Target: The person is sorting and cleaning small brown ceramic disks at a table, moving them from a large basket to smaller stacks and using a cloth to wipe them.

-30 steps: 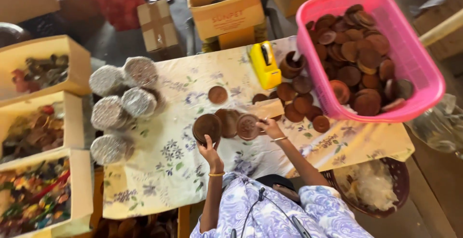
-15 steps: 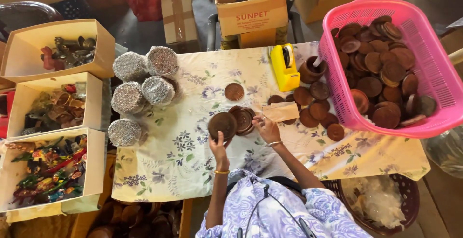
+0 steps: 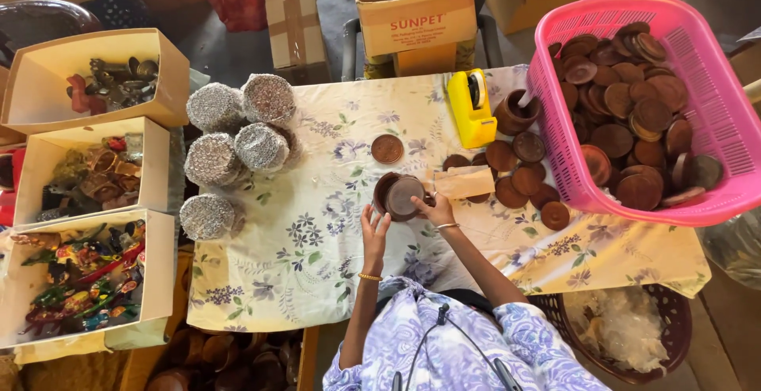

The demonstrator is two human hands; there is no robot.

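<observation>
Brown clay pot: held over the middle of the tabletop, tilted toward the camera.
Left hand: grasps the pot from its 7 o'clock side, fingers up.
Right hand: grips the pot at its 3 o'clock edge.
Clay lid: lies alone at 12 o'clock from the pot.
Pink basket: at 2 o'clock, filled with brown lids.
Yellow tape dispenser: at 1 o'clock.
Foil-wrapped bundles: clustered at 9 o'clock.

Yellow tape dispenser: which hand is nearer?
Right. The right hand is below the yellow tape dispenser, beside the brown discs; the left hand is farther down-left, holding the stacked brown lids.
</observation>
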